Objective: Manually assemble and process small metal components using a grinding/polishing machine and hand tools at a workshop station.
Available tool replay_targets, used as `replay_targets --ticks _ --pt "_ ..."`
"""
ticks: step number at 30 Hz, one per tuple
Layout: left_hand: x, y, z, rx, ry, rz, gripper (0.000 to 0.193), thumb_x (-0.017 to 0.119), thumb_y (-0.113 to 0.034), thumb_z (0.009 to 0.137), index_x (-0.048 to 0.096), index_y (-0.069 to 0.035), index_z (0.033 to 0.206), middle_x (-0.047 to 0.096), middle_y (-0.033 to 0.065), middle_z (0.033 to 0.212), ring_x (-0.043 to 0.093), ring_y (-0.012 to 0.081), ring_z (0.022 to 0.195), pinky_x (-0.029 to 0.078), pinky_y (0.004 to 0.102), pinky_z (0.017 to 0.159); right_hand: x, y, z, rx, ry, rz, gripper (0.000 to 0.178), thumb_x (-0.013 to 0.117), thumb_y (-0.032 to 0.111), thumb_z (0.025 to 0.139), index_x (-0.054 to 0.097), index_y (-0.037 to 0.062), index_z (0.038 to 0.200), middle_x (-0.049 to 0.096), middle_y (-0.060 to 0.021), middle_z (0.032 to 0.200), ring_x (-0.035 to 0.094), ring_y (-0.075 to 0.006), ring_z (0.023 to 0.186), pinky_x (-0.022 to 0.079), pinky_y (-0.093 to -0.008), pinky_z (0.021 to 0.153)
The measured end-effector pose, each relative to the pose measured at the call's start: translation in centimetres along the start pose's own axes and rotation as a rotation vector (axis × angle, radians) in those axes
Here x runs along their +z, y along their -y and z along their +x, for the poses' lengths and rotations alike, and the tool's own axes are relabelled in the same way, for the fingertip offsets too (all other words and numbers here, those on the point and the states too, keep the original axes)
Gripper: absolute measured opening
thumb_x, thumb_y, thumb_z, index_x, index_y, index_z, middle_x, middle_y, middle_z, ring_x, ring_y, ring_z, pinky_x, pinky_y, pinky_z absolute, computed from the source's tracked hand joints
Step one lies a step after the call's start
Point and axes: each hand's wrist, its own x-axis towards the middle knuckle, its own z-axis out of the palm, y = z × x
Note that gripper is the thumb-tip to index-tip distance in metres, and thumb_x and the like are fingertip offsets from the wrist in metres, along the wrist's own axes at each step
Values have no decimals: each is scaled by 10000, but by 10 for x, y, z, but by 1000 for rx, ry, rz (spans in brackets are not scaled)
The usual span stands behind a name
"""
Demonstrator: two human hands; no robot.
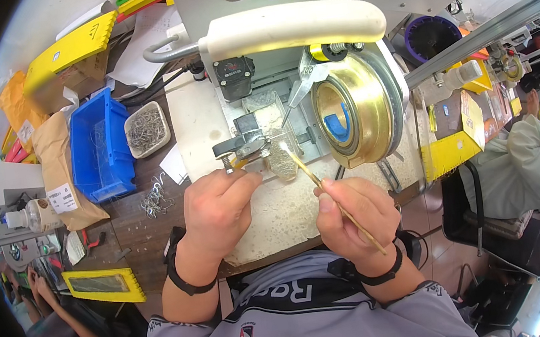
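Note:
My right hand (359, 218) pinches a thin wooden cotton swab (356, 222), its white tip pointing up and left. That tip is at the clear, glassy-looking block (282, 160) in the machine's fixture. Left of the block is a small metal toggle clamp (251, 149) with a dark rounded end and a bolt. My left hand (218, 211) is closed just below the clamp, its fingertips turned away and hidden, so what they grip cannot be seen. A pointed metal nozzle (301, 92) slants down above the block. Beside it on the right stands a large brass-coloured spool (360, 115).
Left of the machine stand a white dish (147, 129) of small wire pieces, a blue bin (100, 148) and a brown paper bag (56, 159). Loose metal hooks (156, 198) lie on the table. A thick cream handle (294, 26) crosses above the fixture. Other people sit at both sides.

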Motion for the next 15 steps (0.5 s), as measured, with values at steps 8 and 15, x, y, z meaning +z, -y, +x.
replay_targets --ticks 8,15 --pt "2 1 -2 -13 -11 3 241 726 90 708 729 -48 905 694 85 798 671 270 696 535 358 608 -12 5 -14 29 -3 46 230 687 -29 775 684 -34 1005 659 -127 783 625 -245 611 506 -326 547" --pt "5 -2 -1 -39 -20 29 222 731 82 726 732 -55 901 687 105 790 667 288 683 529 368 605 -13 12 -18 144 376 -337 325 693 55 753 673 13 1075 589 -105 854 592 -303 770 499 -406 686"
